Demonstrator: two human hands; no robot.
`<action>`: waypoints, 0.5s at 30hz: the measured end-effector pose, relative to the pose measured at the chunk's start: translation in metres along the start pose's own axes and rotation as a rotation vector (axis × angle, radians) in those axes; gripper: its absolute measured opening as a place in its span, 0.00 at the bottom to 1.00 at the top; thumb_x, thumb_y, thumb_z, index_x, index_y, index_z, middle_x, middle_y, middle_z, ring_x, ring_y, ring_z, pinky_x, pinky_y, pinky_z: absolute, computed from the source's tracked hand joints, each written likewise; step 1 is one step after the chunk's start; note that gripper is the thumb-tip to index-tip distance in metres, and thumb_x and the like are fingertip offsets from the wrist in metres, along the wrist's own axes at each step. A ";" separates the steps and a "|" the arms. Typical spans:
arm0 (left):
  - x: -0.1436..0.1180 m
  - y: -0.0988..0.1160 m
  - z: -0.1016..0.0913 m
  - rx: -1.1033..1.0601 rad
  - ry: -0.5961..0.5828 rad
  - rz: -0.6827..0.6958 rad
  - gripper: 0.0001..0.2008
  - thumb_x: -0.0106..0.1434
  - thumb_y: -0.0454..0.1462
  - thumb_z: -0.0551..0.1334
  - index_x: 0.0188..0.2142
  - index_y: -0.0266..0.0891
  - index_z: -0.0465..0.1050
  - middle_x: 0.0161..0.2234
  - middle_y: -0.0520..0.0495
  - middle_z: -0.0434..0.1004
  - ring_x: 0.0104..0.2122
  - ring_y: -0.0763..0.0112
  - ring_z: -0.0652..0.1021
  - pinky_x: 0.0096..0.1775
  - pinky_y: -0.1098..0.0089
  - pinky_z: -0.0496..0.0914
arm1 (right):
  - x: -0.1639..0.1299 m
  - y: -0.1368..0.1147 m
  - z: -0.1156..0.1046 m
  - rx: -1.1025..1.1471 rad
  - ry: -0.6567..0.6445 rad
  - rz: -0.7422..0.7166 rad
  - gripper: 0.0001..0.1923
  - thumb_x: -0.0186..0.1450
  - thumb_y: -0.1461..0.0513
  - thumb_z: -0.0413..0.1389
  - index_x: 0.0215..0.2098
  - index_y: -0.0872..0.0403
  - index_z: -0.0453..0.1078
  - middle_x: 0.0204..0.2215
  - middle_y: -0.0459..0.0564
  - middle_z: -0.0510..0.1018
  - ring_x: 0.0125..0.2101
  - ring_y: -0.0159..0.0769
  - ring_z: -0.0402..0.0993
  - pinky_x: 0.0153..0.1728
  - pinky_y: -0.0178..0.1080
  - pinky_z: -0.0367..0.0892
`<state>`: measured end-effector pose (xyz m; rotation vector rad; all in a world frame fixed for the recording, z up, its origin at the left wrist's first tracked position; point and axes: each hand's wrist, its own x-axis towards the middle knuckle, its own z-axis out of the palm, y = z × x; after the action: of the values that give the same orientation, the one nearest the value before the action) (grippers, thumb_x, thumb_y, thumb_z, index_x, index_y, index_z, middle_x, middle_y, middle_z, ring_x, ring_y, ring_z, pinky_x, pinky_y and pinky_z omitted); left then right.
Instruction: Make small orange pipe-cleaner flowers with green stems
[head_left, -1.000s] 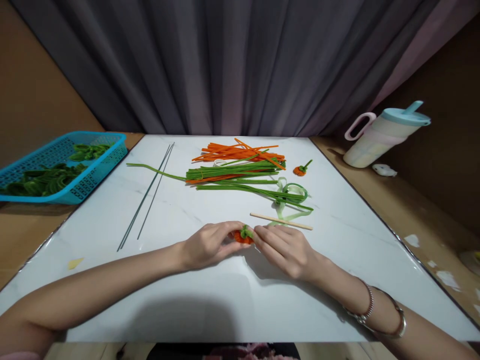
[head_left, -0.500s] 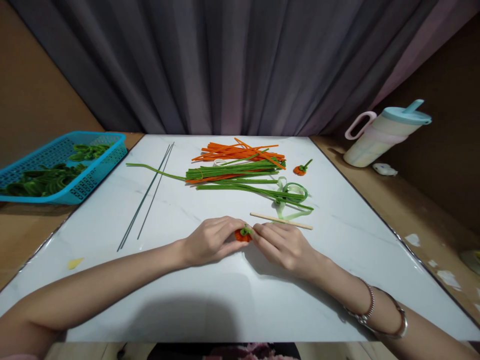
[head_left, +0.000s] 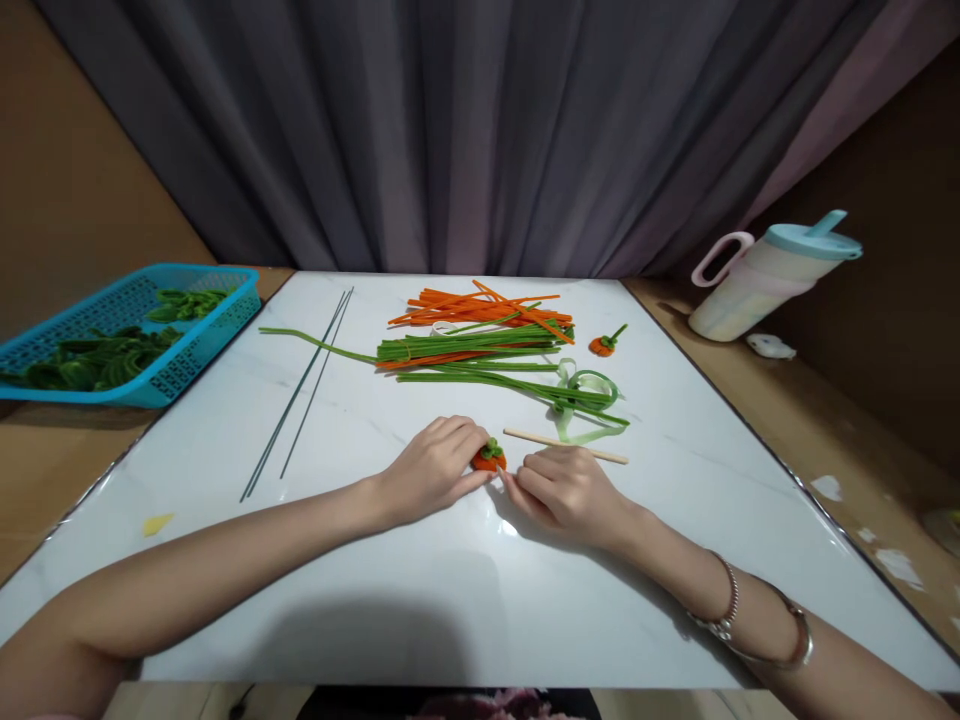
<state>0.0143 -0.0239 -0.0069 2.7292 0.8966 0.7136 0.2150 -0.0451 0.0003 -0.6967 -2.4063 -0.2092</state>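
Head view looks down over a white marble-patterned desk (head_left: 420, 620), where both bare hands meet near the middle. The left hand (head_left: 431, 470) lies low on the surface, its fingers curled around a small orange pipe-cleaner pumpkin (head_left: 488, 459) topped with a green tuft; the grip is closed on that piece, pinning it against the desk. The right hand (head_left: 566, 490) sits just beside it, fingertips narrowed to a pinch at the pumpkin's lower edge, though I cannot tell whether they actually clasp any fibre or only touch it.

Judging by this, the shaping of the little pumpkin looks close to done: the orange body is coiled and the green top is already on. What seems to be in hand is tucking or pressing a loose end. The next move would call for a fine pinch and a steady hold from the other side, so the coil does not spring open.

Just beyond the right hand lies a wooden stick (head_left: 565, 446), and past it a loop of pale green ribbon (head_left: 586, 390). Further back are green pipe cleaners (head_left: 480, 345), orange pipe cleaners (head_left: 480, 303) and a finished pumpkin (head_left: 604, 343). Thin wires (head_left: 300, 395) lie to the left, a blue basket (head_left: 191, 350) of green pieces beyond them, and a lidded cup (head_left: 772, 280) to the right.

No brand, label or writing can be read anywhere.
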 end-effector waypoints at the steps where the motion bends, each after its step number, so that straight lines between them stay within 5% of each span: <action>1: 0.000 0.000 0.001 0.014 -0.001 -0.009 0.10 0.65 0.39 0.56 0.43 0.35 0.66 0.40 0.41 0.75 0.43 0.60 0.73 0.43 0.62 0.67 | -0.001 0.001 0.001 -0.004 0.006 -0.008 0.19 0.65 0.67 0.49 0.16 0.55 0.58 0.12 0.41 0.60 0.14 0.26 0.51 0.18 0.35 0.48; 10: 0.000 -0.007 0.011 0.240 0.033 -0.130 0.14 0.67 0.33 0.51 0.50 0.31 0.65 0.53 0.36 0.69 0.55 0.55 0.66 0.49 0.58 0.64 | 0.009 0.018 -0.002 -0.042 0.111 -0.073 0.19 0.62 0.72 0.52 0.16 0.54 0.54 0.11 0.40 0.58 0.14 0.25 0.49 0.18 0.35 0.47; 15: 0.000 -0.009 0.013 0.330 0.005 -0.163 0.19 0.65 0.32 0.50 0.54 0.27 0.62 0.58 0.34 0.62 0.57 0.58 0.64 0.51 0.61 0.63 | 0.034 0.017 -0.050 0.002 0.349 -0.144 0.23 0.58 0.75 0.55 0.15 0.53 0.48 0.11 0.39 0.54 0.14 0.25 0.49 0.18 0.36 0.46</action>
<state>0.0163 -0.0171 -0.0206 2.8832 1.3260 0.5859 0.2272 -0.0317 0.0605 -0.4430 -2.1199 -0.3567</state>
